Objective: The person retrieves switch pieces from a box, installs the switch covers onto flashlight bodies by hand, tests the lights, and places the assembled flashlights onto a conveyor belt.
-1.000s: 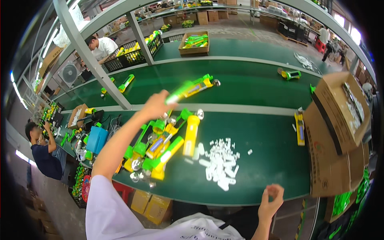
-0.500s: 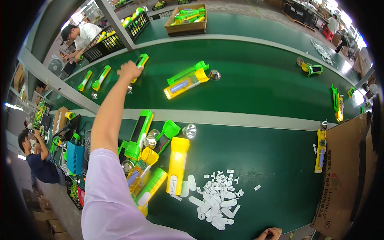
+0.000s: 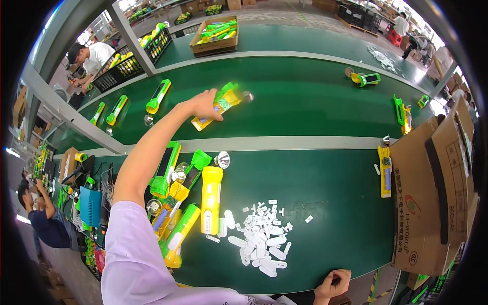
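While left hand (image 3: 206, 105) grasps flashlight (image 3: 229, 99), right hand (image 3: 334, 283) curled

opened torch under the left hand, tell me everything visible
The opened torch looks plastic: a green part beside a yellow shell with a purplish cylinder inside. It slants over the green work surface, wider end toward the upper right, where a shiny reflector sits close by. The left hand covers part of it; blur hides whether it is gripped or lifted.
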Tool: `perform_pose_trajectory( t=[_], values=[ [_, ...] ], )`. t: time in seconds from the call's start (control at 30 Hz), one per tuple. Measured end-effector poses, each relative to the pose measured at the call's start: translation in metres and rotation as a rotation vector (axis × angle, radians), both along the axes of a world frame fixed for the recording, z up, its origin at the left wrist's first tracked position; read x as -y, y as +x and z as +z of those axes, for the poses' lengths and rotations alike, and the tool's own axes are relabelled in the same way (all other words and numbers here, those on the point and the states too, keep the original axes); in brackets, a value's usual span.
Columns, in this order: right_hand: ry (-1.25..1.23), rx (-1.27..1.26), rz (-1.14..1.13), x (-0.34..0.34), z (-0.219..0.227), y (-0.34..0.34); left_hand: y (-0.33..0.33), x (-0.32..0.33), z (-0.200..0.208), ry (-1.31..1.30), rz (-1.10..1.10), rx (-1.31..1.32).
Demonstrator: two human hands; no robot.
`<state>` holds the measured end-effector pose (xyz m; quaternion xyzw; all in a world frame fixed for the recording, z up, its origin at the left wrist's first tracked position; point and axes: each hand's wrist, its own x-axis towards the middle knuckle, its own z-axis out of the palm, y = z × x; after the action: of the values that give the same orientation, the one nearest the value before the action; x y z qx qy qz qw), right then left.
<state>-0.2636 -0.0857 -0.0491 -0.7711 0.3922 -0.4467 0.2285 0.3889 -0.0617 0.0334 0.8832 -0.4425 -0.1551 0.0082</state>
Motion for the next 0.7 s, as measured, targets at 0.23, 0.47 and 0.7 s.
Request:
perform_pose_trajectory(
  t=[0.23, 0.47, 0.7],
  values=[
    [-0.038, 0.027, -0.002, -0.007, 0.002, -0.004, -0.048, 0.020, 0.039, -0.033, -0.041, -0.161],
    [-0.076, 0.001, 0.031, -0.002, 0.016, 0.007, -0.239, 0.019, 0.131, -0.176, -0.409, -0.340],
    [1.083, 1.036, 0.567, -0.062, 0.093, 0.034, -0.432, -0.034, 0.098, -0.292, -0.520, -0.469]
  ],
)
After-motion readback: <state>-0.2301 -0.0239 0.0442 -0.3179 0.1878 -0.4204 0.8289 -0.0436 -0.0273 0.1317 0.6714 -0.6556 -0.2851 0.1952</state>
